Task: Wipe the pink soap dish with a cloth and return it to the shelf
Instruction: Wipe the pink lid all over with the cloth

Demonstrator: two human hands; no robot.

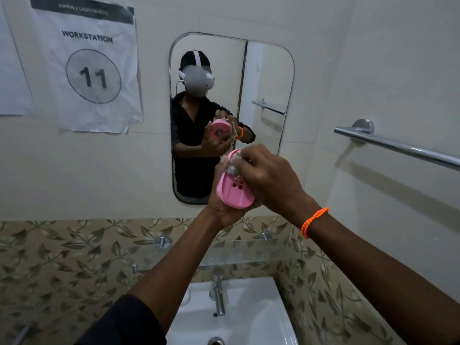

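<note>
The pink soap dish [233,192], oval with small drain slots, is held up in front of the mirror, tilted with its hollow side toward me. My left hand [221,207] grips it from below and behind, thumb on its left rim. My right hand [268,178], with an orange bead bracelet at the wrist, pinches a small pale cloth [232,168] and presses it into the upper part of the dish. Most of the cloth is hidden under my fingers. The glass shelf [249,252] runs along the tiled wall below my arms.
A rounded mirror [263,78] on the wall shows the reflection of a person holding the dish. A chrome towel bar [398,148] sticks out at the right. Below are a white basin [249,314] with a chrome tap [218,297]. A paper workstation sign [87,66] hangs at the left.
</note>
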